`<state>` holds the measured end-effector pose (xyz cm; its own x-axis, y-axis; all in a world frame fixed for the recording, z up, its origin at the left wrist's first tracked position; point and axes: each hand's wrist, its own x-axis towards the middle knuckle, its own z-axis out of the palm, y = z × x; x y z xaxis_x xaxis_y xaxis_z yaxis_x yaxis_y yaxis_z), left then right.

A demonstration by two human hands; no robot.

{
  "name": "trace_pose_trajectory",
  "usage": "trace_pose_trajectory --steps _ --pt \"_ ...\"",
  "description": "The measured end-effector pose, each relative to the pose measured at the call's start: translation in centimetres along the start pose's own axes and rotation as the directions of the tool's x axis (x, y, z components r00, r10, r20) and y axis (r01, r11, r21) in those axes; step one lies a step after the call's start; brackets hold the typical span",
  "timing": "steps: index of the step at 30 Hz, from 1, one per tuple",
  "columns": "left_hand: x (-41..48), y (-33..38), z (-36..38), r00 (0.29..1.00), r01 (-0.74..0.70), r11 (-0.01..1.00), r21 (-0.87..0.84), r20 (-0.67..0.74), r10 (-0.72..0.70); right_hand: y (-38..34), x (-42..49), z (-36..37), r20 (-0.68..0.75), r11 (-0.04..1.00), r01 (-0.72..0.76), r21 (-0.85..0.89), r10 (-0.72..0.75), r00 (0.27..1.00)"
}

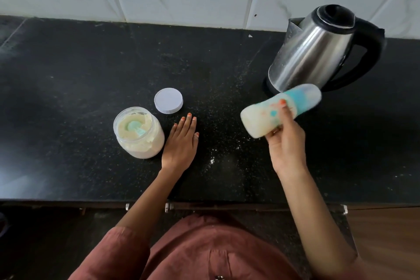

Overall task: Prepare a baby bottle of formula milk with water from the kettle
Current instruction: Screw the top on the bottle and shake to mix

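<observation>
Since the baby bottle (280, 112) is capped, holds a pale milky liquid and shows blurred, I judge the step in hand to be the mixing: shaking the formula into the water. The bottle is in the air above the worktop (91, 75), tilted, with its teal collar and clear cap pointing up and away toward the foot of the kettle and its base low, toward the person. The right hand (285, 143) grips it round the lower body, its fingers (284, 109) curled about it and one orange-nailed tip showing on the near side. The left hand (180, 141) lies flat on the worktop with its fingers straight and together, holding nothing, just beside the formula jar (138, 133). That jar stands open and nearly full of cream powder, with a teal scoop (135, 128) lying in it. Its white lid (168, 100) rests on the worktop just behind, apart from the jar. A scatter of spilled powder (212, 160) lies between the two hands. The steel kettle (318, 52) stands at the back right, its handle turned right.

Filling and dosing look done. The next move, as I read it, calls for a check for lumps, then standing the bottle upright and putting the lid on the jar, for which the left hand is well placed.
</observation>
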<state>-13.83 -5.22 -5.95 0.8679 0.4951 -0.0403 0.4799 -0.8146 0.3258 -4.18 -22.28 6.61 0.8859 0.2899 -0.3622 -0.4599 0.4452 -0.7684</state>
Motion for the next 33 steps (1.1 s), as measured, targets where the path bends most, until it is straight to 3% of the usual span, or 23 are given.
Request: trace_pose_trajectory --steps 2,6,7,10,12,14,17,18,22,24,27,28,31,33 --pt "0.0 0.0 0.0 1.0 -0.001 1.0 -0.004 0.003 0.001 0.3 -0.1 0.0 0.003 1.0 0.006 -0.001 -0.006 1.0" --pt "0.1 -0.1 0.1 1.0 0.002 1.0 -0.015 0.019 -0.002 1.2 -1.9 -0.7 0.242 0.895 0.024 -0.445 0.094 0.966" --pt "0.1 -0.1 0.1 1.0 0.004 1.0 -0.016 0.018 -0.003 1.0 -1.6 -0.8 0.24 0.899 0.028 -0.437 0.086 0.967" --pt "0.1 -0.1 0.2 1.0 0.0 1.0 -0.01 0.001 0.0 0.1 0.0 -0.4 0.047 0.995 -0.008 -0.099 0.013 0.999" --pt "0.1 -0.1 0.2 1.0 -0.003 1.0 -0.01 -0.003 0.003 0.1 0.3 -0.1 -0.038 1.0 0.01 0.008 -0.01 0.999" --pt "0.1 -0.1 0.2 1.0 -0.002 1.0 -0.007 0.003 0.002 1.0 -0.4 -0.2 0.059 0.991 -0.022 -0.129 0.03 0.998" --pt "0.1 -0.1 0.2 1.0 -0.001 1.0 -0.012 0.021 0.001 1.6 -1.9 -0.8 0.227 0.894 -0.03 -0.448 0.146 0.963" --pt "0.1 -0.1 0.2 1.0 0.0 1.0 -0.012 0.017 0.001 1.4 -1.6 -0.8 0.217 0.904 -0.027 -0.427 0.131 0.967" --pt "0.2 -0.1 0.3 1.0 -0.005 1.0 0.006 0.001 0.005 0.1 0.3 -0.4 -0.034 1.0 -0.016 -0.017 0.016 0.999" --pt "0.2 -0.1 0.2 1.0 -0.002 1.0 0.006 0.007 0.002 0.5 -0.1 -0.5 0.016 0.996 -0.024 -0.091 0.026 1.0" --pt "0.1 -0.1 0.2 1.0 0.0 1.0 -0.002 0.019 0.0 1.1 -1.8 -0.8 0.2 0.912 -0.055 -0.406 0.147 0.969" --pt "0.1 -0.1 0.2 1.0 0.0 1.0 0.0 0.017 0.0 0.8 -1.7 -0.8 0.217 0.905 -0.042 -0.423 0.146 0.965" --pt "0.1 0.0 0.2 1.0 -0.003 1.0 0.003 0.004 0.003 -0.4 0.1 -0.5 0.063 0.994 -0.043 -0.098 0.05 0.997" --pt "0.2 0.0 0.2 1.0 -0.003 1.0 0.006 0.011 0.003 -0.7 0.9 -0.5 -0.044 0.999 0.004 0.048 -0.002 0.999"
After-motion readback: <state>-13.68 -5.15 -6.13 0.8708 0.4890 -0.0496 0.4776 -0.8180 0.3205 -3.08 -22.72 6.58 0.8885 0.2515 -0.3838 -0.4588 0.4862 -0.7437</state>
